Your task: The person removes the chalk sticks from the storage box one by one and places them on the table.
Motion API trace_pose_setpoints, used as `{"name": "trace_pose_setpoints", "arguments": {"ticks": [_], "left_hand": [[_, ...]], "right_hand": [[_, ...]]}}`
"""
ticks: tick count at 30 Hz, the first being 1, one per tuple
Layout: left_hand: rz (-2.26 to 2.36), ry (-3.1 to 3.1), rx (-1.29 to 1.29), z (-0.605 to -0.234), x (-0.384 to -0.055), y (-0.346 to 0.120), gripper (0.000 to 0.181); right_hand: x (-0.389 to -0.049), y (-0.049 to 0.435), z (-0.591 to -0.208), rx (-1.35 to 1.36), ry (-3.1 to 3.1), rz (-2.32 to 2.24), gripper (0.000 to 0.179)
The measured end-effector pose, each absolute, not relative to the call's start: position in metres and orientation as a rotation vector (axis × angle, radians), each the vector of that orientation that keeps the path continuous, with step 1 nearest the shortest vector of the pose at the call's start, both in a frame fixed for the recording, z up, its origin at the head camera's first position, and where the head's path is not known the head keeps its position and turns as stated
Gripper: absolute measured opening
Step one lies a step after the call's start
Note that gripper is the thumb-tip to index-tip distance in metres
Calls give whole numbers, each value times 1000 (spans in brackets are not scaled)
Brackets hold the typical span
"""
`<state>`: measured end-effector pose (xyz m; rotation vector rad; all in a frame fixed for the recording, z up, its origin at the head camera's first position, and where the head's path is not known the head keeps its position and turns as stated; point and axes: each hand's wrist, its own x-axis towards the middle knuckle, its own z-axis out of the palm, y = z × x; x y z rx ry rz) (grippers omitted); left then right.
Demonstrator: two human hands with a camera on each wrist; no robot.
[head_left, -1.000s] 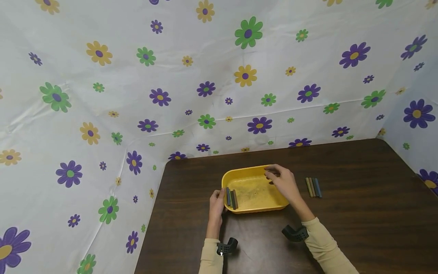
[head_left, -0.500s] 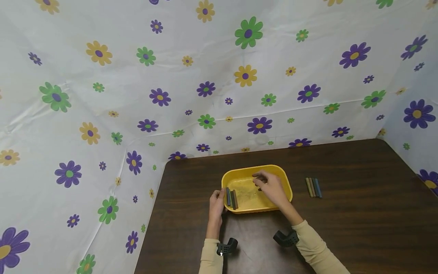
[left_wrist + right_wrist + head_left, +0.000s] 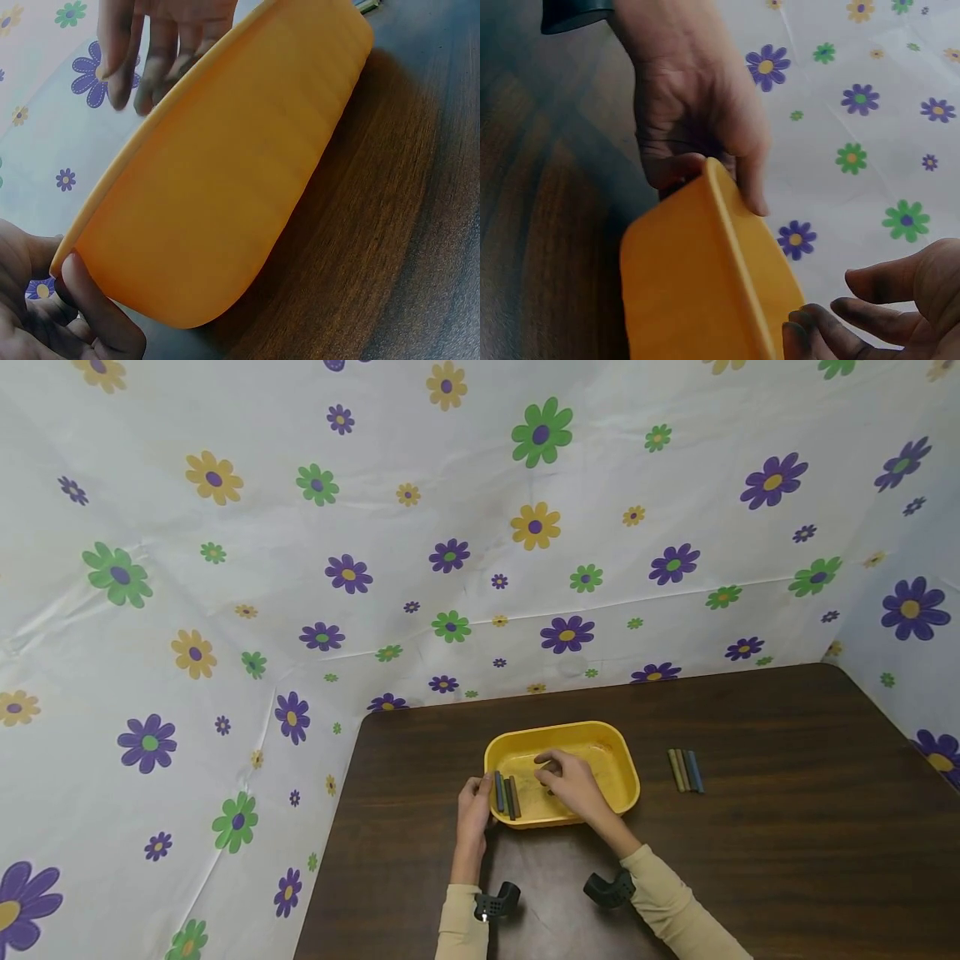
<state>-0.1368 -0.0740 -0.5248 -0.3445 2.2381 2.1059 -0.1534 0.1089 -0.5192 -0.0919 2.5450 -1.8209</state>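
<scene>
A yellow plastic tray (image 3: 617, 768) sits on the table. My left hand (image 3: 473, 814) grips its left end; in the right wrist view the left thumb lies over the rim and the other fingers are outside. Several chalk-like sticks (image 3: 507, 797), blue, green, dark and brown, lie side by side inside, against that left end. My right hand (image 3: 576, 783) hangs over the middle of the tray, just right of those sticks. Its thumb and fingers are loosely bent and apart, with nothing between them. The right fingertips (image 3: 851, 341) look smudged dark in the right wrist view.
More sticks (image 3: 686, 771), olive, tan and blue among them, lie in a row on the dark wooden table (image 3: 795, 785) to the right of the tray. A white flower-print sheet (image 3: 300, 527) hangs behind the table and along its sides.
My right hand has moved left across the tray, from its right end to the middle, toward the sticks inside. The left hand keeps its grip, and both groups of sticks lie as before.
</scene>
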Motion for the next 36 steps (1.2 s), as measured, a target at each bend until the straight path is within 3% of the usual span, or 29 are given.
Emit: {"name": "trace_pose_setpoints", "arguments": {"ticks": [8,36], "left_hand": [[2096,2245,-417,-562,-150,-77,37],[2124,2192,-375,-563,-152,-81,34]], "right_hand": [[-155,95,-528,-40,2390,-1886,27],[-161,70,-539,-157,2540,-1585,30]]}}
